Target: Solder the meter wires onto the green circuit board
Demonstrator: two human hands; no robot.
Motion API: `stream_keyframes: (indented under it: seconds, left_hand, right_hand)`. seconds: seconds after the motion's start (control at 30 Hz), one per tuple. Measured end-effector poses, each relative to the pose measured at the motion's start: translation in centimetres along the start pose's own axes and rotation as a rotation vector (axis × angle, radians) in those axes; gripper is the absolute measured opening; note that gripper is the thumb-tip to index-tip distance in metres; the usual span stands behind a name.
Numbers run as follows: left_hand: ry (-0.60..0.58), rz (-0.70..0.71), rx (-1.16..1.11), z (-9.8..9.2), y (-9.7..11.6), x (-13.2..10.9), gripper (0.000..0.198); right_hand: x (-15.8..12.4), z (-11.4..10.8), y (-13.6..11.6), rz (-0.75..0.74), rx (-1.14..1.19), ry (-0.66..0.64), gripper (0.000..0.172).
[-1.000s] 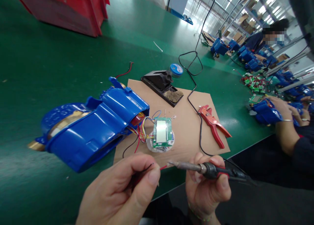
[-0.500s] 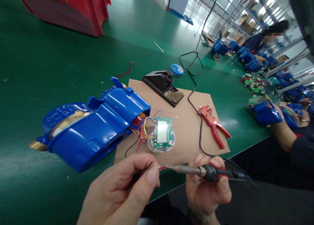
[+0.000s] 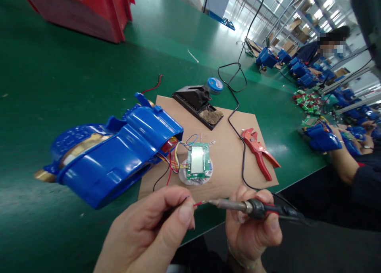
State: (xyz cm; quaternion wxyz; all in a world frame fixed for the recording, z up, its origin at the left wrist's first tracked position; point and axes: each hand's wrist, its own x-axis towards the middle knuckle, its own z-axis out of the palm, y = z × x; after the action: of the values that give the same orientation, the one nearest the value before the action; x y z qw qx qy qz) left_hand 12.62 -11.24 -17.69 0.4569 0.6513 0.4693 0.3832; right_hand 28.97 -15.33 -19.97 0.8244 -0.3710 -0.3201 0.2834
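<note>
Lower centre, the left hand (image 3: 151, 230) pinches a thin red wire (image 3: 197, 204); the right hand (image 3: 251, 231) grips a black-handled, metal-tipped soldering iron (image 3: 256, 208)

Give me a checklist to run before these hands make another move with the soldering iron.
1. Red wire pinched in the left hand, end exposed: ok.
2. Soldering iron held by its handle in the right hand, tip toward the wire: ok.
3. Tip touching the wire end: cannot tell; they are very close.
4. Iron hot: cannot tell.
5. Circuit board apart from the iron: ok.
6. Red pliers on the cardboard, apart from both hands: ok.
</note>
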Motion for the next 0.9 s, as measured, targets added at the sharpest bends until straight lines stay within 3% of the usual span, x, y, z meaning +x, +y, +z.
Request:
stream_keyframes:
  seconds: [0.2,0.43,0.67,0.9]
  left_hand:
    - [-0.094,0.103,-0.092,-0.8,0.4,0.4,0.025]
    - [-0.015,0.187,0.079,-0.3,-0.7,0.0,0.006]
    - [0.03,0.315,0.182,-0.5,-0.1,0.6,0.006]
    - [0.031,0.313,0.172,-0.7,0.3,0.7,0.007]
  right_hand:
    - [-0.2,-0.1,0.1,0.006,-0.015,0.013,0.027]
    - [-0.2,-0.2,0.1,-0.005,-0.014,0.01,0.026]
    - [-0.2,-0.3,0.1,-0.002,-0.015,-0.008,0.026]
    - [-0.1,-0.2,-0.2,0.003,-0.019,0.007,0.026]
